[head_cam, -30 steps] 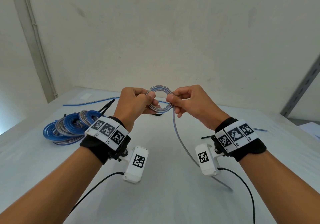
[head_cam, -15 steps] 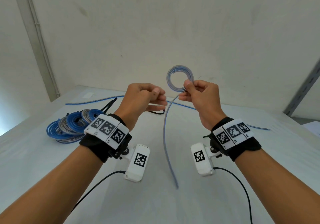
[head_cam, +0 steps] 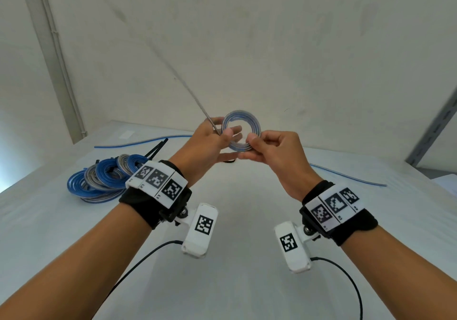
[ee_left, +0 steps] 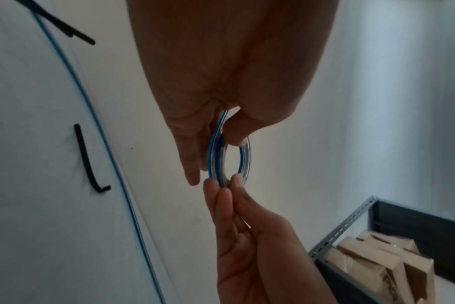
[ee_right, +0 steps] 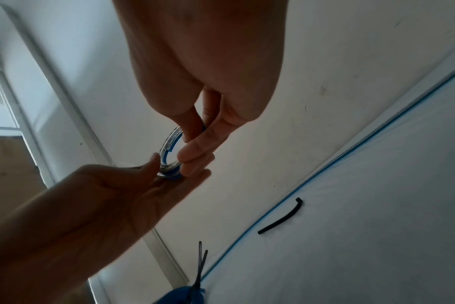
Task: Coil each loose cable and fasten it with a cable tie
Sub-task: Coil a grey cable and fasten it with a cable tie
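Change: coil [head_cam: 241,130] lowered, back between both hands; loose tail swung upward.
Left hand [head_cam: 210,144]: thumb and fingers pinching coil.
Right hand [head_cam: 277,155]: pinching coil's edge.

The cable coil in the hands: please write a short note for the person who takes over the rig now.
Right hand: pinches the cable coil at its lower edge.
Left hand: thumb and fingers grip the coil's left side; the loose tail sticks up from this grip.
Table: pile of finished coils at left, black cable ties behind it, one loose blue cable at the back.
Done: most of this cable is wound.
Left: wind in the tail, tie it, then coil the loose cable.
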